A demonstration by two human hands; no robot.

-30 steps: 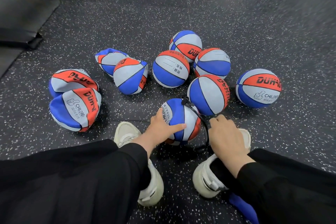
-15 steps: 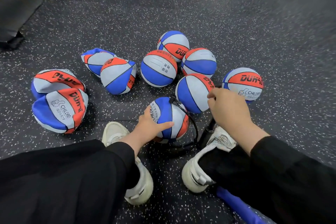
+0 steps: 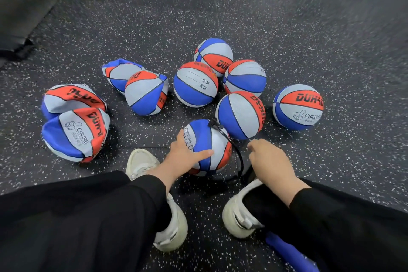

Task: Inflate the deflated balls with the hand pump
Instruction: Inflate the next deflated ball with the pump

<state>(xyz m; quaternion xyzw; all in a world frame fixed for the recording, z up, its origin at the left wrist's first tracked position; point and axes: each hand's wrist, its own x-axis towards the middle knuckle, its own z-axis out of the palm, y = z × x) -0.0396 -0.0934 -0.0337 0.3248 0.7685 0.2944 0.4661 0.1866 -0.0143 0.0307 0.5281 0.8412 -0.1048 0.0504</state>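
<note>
1. The ball being filled [image 3: 206, 148] sits on the speckled rubber floor [image 3: 287, 28] between the two white shoes [image 3: 240, 216], with the black hose [image 3: 237, 154] plugged in at its top and curving down its right side to the hand pump [image 3: 249, 173], of which only a dark bit shows beside the right shoe.
2. The left hand [image 3: 184, 157] rests on the ball's near side, thumb and fingers spread over the panels. Keep that hold firm, so the ball does not roll and bend the needle at the valve.
3. The right hand [image 3: 270, 162] is above the pump, fingers curled downward; its grip seems to close on the handle, but the handle itself is hidden, so I cannot tell for sure.
4. Push straight down along the pump's axis and avoid tugging the hose sideways.
5. This ball already looks nearly round; test its firmness with the left thumb before stopping.
6. Four collapsed balls [image 3: 76, 134] lie to the left, apart from the five round ones [image 3: 240, 115] at centre and right. I judge about half the job is left.
</note>
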